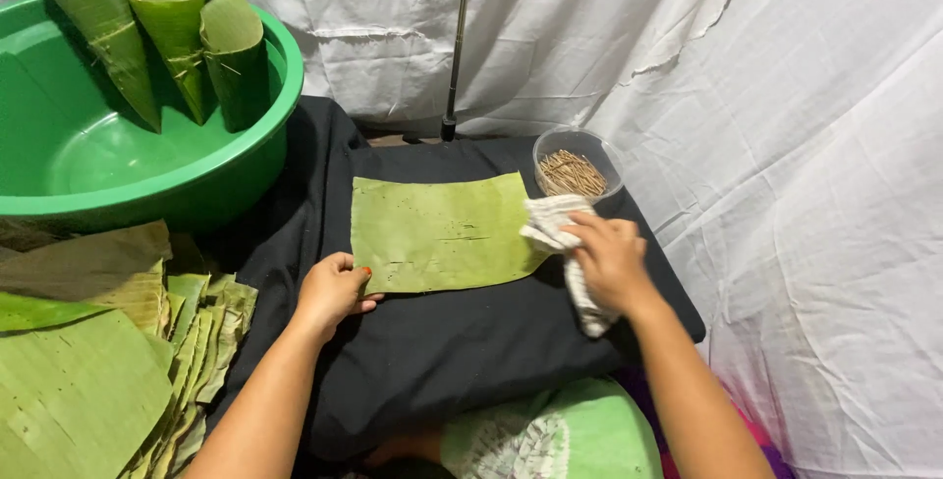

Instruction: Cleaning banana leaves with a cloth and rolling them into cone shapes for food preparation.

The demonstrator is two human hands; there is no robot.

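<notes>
Our left hand [332, 289] pins the flat, pale-green banana leaf [440, 232] with loosely curled fingers; our right hand [611, 261] grips a white cloth [558, 228] at the leaf's edge.

I saw a black cloth-covered table [442, 361] filling the middle of the frame. A flat green leaf sheet [437, 233] lay at its centre. A clear bowl of small sticks [575, 169] stood at the upper right, a green basin [147, 160] at the upper left, and stacked leaf pieces [108, 351] at the lower left.
</notes>
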